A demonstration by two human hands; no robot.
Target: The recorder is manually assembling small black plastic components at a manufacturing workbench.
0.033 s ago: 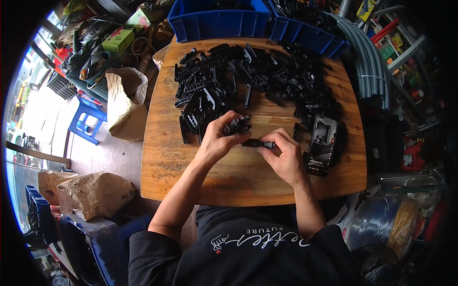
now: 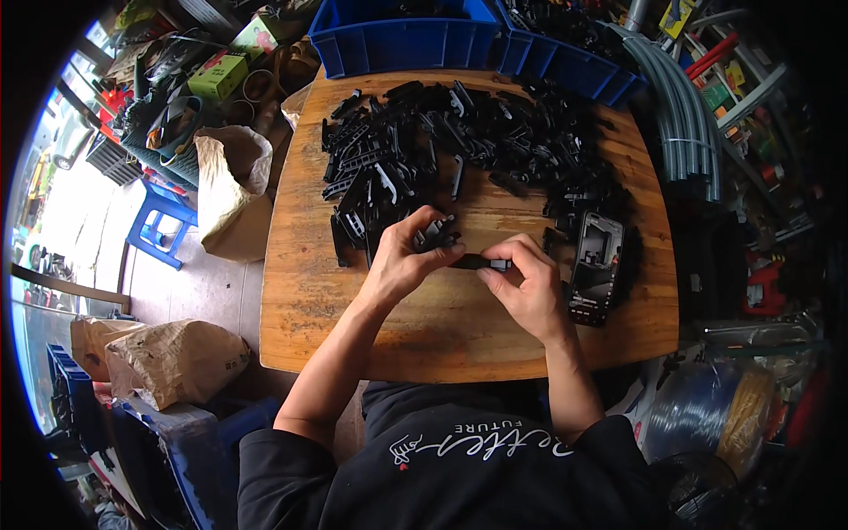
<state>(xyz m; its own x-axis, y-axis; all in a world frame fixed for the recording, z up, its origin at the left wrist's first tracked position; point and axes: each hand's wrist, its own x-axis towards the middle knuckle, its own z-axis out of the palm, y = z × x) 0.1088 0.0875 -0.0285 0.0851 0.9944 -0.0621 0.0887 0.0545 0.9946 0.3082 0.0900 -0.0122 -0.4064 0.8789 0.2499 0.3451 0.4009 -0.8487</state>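
My 2 hands, left hand [image 2: 402,261] and right hand [image 2: 528,287], pinch 1 black part [image 2: 477,261] mid-frame; its shape is hard to make out.

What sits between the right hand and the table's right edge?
In the head view, a black rectangular frame part lies flat on the table right of the right hand, ringed by small black parts; then bare wood.
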